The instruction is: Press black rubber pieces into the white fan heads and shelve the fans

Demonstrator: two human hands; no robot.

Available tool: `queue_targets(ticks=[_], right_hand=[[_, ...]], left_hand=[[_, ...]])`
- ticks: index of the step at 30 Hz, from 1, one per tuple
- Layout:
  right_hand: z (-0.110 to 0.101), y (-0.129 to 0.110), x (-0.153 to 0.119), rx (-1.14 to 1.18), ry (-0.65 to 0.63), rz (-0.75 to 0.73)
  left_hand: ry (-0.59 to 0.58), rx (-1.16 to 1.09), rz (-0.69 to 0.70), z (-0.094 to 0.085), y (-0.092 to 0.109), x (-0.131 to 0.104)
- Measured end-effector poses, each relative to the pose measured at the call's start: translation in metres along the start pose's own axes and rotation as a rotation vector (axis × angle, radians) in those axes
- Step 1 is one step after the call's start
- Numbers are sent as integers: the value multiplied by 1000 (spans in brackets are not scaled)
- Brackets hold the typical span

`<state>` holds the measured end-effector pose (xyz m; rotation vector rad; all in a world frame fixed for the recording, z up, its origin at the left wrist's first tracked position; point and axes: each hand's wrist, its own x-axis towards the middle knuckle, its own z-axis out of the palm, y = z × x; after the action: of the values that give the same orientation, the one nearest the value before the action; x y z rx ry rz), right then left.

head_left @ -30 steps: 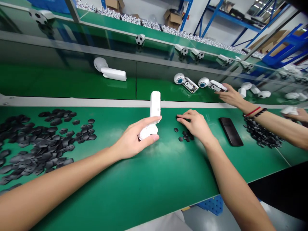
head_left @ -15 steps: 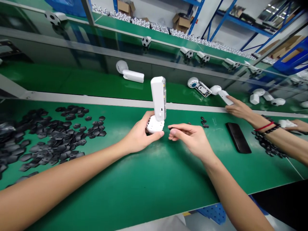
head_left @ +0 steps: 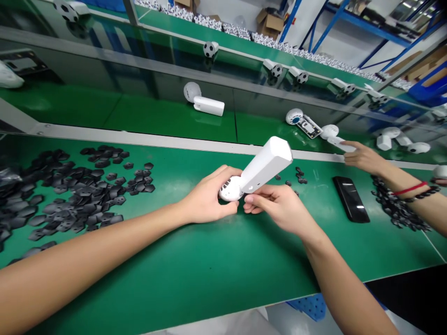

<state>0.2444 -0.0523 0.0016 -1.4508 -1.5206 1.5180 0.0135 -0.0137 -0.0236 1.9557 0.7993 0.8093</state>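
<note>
My left hand (head_left: 213, 195) is closed around the round, slotted end of a white plastic device (head_left: 267, 163). Its long boxy arm leans up to the right, above my right hand. The fingers of my right hand (head_left: 274, 202) are pinched together beside the round end, just under the arm. A small dark piece seems to sit at those fingertips, mostly hidden now. Left of my left hand lies a wide pile of black five- or six-sided plastic pieces (head_left: 85, 202). A few small black pieces (head_left: 300, 174) rest beyond my right hand.
A black phone (head_left: 350, 199) lies on the green table at right, near another heap of black pieces (head_left: 401, 207). A co-worker's hand (head_left: 363, 158) touches a white unit on the belt (head_left: 146, 111) behind the metal rail (head_left: 157, 145). Football-patterned units (head_left: 210, 49) stand on the glass shelf above.
The white device has tipped from upright to leaning right. My right hand's fingertips have moved in under its arm. The view has shifted slightly, and the co-worker's hand is still at the belt.
</note>
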Motion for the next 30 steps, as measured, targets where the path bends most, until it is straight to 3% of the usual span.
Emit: queue_targets(ticks=[3, 6, 9, 12, 20, 30], right_hand=[[1, 1, 0, -93, 98, -73], [-1, 0, 0, -24, 248, -131], [-4, -3, 0, -15, 306, -200], [-5, -4, 0, -53, 242, -220], [6, -4, 2, 112, 73, 27], [11, 0, 0, 114, 94, 81]], left_hand=[[16, 3, -10, 0, 0, 0], [34, -39, -54, -1, -1, 1], [47, -88, -102, -1, -2, 1], [70, -120, -126, -1, -3, 1], [6, -62, -3, 0, -1, -1], [-38, -33, 8, 1, -1, -2]])
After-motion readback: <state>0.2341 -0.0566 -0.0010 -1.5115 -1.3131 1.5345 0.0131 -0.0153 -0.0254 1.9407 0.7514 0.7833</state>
